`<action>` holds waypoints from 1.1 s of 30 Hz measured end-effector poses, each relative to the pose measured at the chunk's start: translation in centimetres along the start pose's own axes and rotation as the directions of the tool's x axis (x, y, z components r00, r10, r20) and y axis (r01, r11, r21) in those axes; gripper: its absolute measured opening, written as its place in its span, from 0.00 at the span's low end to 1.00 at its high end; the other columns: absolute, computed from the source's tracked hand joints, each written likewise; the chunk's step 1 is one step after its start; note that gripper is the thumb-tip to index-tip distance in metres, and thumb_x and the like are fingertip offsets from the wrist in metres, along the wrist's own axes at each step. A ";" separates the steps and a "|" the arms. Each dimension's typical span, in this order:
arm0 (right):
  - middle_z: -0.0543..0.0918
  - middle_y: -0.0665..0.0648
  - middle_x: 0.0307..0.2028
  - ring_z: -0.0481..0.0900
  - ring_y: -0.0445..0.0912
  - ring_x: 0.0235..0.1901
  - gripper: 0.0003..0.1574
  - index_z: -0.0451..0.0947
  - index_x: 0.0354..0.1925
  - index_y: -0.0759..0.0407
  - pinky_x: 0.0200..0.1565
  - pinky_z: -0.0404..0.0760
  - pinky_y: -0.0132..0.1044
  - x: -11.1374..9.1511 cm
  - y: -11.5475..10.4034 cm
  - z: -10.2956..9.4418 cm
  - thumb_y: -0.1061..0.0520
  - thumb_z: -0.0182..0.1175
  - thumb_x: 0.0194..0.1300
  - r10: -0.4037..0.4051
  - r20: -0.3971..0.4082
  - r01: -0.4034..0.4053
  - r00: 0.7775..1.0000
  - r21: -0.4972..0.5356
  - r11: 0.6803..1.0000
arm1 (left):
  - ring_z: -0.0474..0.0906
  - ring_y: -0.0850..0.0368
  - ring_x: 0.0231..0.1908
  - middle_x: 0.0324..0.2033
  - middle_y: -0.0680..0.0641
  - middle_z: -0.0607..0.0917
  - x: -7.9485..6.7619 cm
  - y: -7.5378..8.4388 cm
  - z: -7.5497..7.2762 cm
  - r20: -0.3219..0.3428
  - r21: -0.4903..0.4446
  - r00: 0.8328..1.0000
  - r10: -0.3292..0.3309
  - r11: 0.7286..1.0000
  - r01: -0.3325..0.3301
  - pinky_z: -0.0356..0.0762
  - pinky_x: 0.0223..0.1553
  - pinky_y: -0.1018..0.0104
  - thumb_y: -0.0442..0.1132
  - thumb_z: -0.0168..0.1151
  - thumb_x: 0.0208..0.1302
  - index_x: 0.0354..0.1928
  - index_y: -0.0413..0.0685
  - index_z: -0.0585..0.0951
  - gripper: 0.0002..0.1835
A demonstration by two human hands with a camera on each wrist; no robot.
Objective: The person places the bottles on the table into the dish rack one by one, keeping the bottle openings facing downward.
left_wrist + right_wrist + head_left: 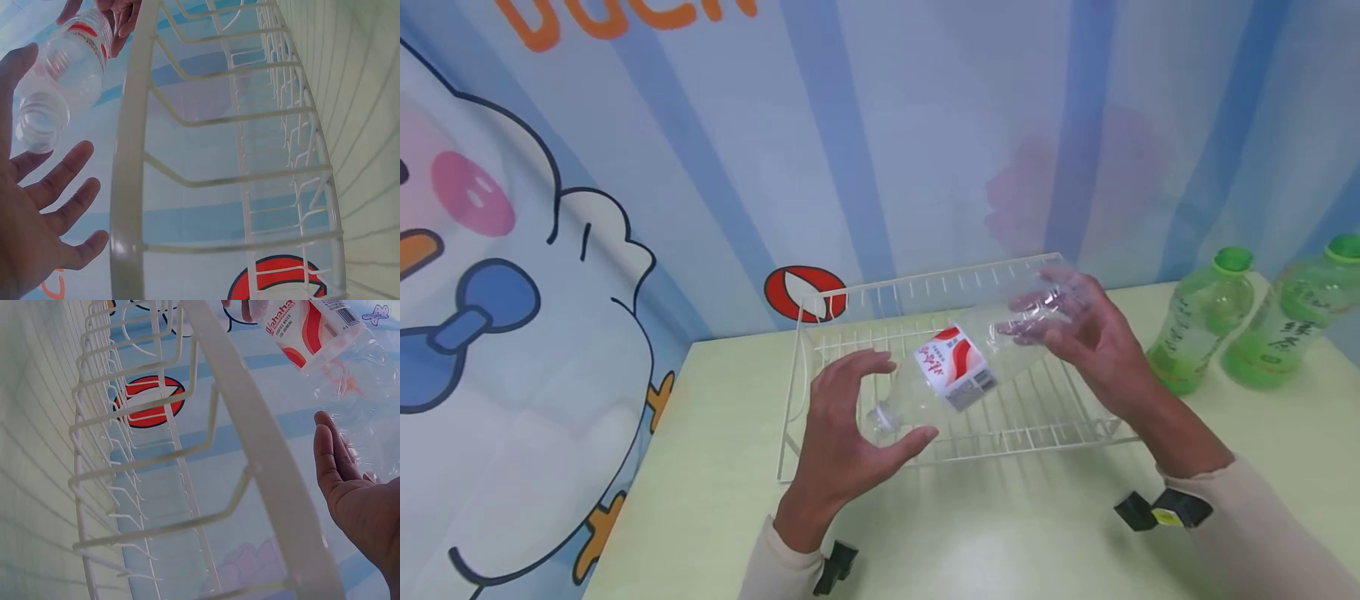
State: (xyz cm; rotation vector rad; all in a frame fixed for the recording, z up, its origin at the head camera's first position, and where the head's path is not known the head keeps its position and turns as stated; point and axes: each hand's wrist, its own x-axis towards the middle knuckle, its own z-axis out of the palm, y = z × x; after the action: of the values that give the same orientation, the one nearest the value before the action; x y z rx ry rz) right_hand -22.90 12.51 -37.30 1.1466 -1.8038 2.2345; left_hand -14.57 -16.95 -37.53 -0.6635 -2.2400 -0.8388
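Note:
A clear plastic bottle (957,367) with a red and white label lies tilted in the air over a white wire rack (128,187), its neck toward the lower left. My right hand (1105,354) grips the base end, fingers behind it and thumb in front. Around the neck, my left hand (842,425) is spread wide, thumb and fingers apart on either side. In the left wrist view the bottle's mouth (40,128) shows no cap, and the left fingers (65,215) stand apart from it.
Two green-tinted bottles (1202,325) with green caps stand on the pale table (730,467) right of the rack. A wall with cartoon pictures (925,150) rises behind the table. Both wrists wear small black devices (1180,507).

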 end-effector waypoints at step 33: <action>0.78 0.58 0.58 0.83 0.48 0.53 0.40 0.54 0.75 0.56 0.53 0.80 0.38 -0.2 -1.1 -2.0 0.75 0.46 0.69 -0.006 0.027 0.006 1.000 -0.008 1.000 | 0.62 0.39 0.69 0.62 0.41 0.75 -4.5 -3.7 -4.0 0.157 0.292 0.978 -0.139 0.952 0.088 0.55 0.62 0.28 0.56 0.70 0.51 0.61 0.43 0.74 0.38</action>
State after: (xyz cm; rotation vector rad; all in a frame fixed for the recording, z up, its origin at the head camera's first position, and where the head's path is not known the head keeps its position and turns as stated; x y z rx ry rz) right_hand -23.29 14.64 -36.58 1.1848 -1.8152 2.2167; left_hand -12.39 -23.25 -39.85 -0.4914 -2.5153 -0.5104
